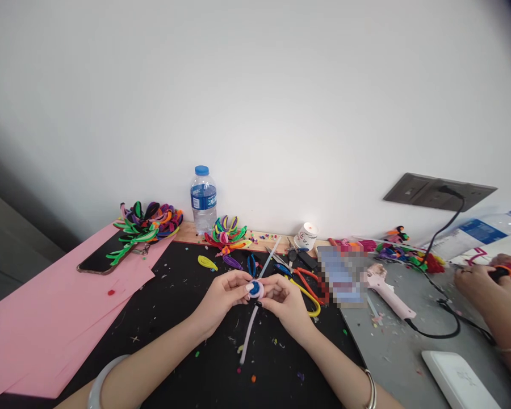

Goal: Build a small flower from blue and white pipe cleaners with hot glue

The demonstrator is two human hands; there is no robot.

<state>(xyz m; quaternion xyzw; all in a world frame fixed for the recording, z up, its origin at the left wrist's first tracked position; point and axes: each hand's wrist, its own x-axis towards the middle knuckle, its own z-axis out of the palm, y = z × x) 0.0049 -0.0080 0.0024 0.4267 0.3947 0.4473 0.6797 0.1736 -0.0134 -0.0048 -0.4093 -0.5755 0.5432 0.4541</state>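
Observation:
Between my two hands is a small pipe cleaner coil (pixel 255 289), blue in the middle with a pale lilac ring round it. A pale pipe cleaner tail (pixel 247 338) hangs from it toward the mat. My left hand (pixel 231 291) pinches the coil from the left, thumb on its face. From the right, the closed fingers of my right hand (pixel 288 302) grip its edge. Behind them lie bent pipe cleaner loops, one yellow (pixel 207 262), one purple (pixel 232 262) and one blue (pixel 251 265). A translucent glue stick (pixel 269 257) lies just beyond my fingertips.
Pink sheets (pixel 68 318) and a phone (pixel 100 257) lie left. Pipe cleaner bunches (pixel 151 221), a water bottle (pixel 203 199) and a paper cup (pixel 306 236) stand by the wall. Pliers (pixel 310 284) and a corded glue gun (pixel 390 296) lie right, near another person's hands (pixel 489 289).

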